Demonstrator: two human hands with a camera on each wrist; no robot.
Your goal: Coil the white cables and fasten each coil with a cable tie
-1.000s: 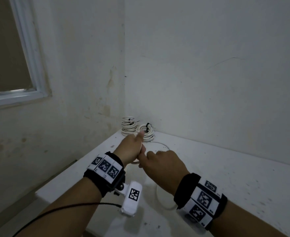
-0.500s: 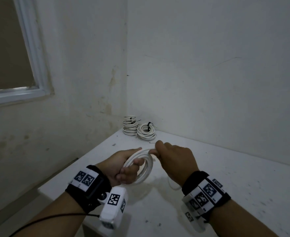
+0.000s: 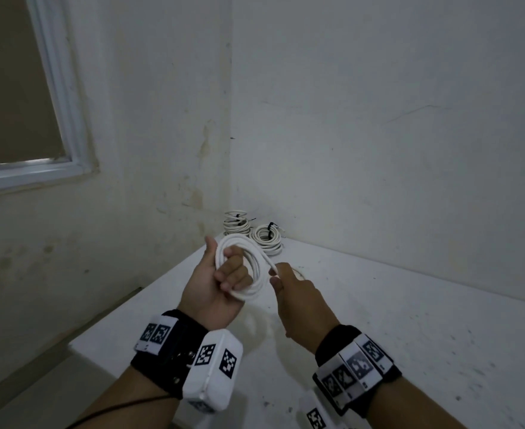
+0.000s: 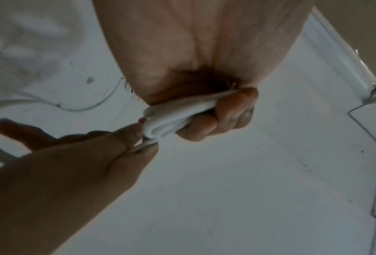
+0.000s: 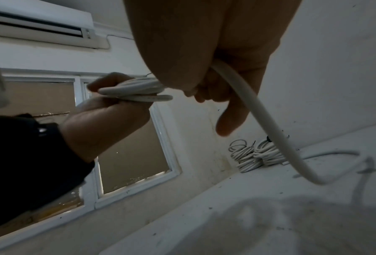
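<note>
The left hand (image 3: 214, 283) is holding a white cable coil (image 3: 248, 267) above the bench (image 3: 409, 320), fingers curled through the loops and thumb raised. At 3 o'clock of the coil, the right hand (image 3: 298, 298) is pinching the cable's free run between thumb and fingertips; its remaining fingers are hanging loosely curled. In the right wrist view, the loose cable tail (image 5: 269, 127) is dropping to the bench and trailing toward 3 o'clock. Two tied coils (image 3: 255, 233) are sitting at 12 o'clock in the wall corner, well apart from the hands. The bench's left edge (image 3: 137, 292) is running beside the left wrist; open surface is lying toward 3 o'clock.
</note>
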